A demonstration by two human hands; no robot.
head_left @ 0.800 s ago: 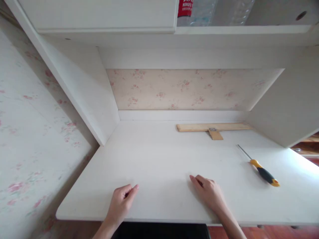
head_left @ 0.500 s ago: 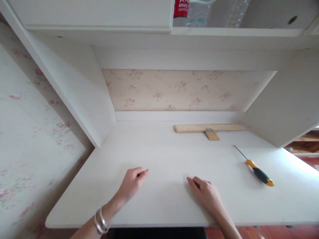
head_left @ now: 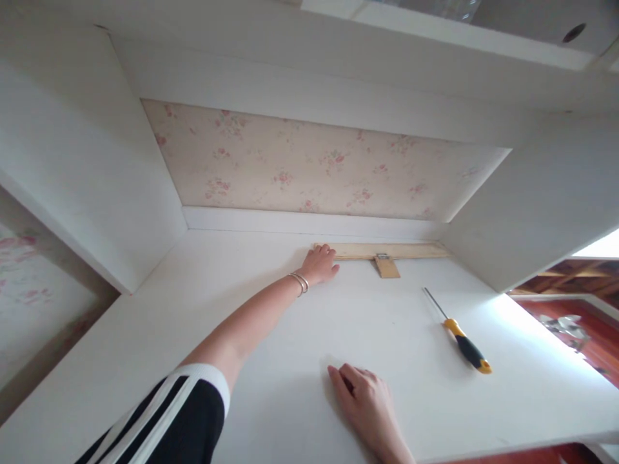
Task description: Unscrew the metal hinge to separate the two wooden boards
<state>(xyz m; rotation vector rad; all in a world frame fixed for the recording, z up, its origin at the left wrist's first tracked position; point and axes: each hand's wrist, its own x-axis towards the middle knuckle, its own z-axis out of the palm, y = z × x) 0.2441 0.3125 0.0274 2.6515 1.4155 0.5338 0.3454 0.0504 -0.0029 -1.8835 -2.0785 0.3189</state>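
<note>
And out goes the left hand (head_left: 320, 265), from the front of the desk (head_left: 285, 386) to the left end of the wooden strip (head_left: 411, 250), bringing it into reach! The strip lies along the back. Left arm stretched long, palm down, fingers over the wood (gripping or merely resting, I can't tell). The right hand (head_left: 366, 405) sits loosely curled nearer the front, nothing showing in it.
</note>
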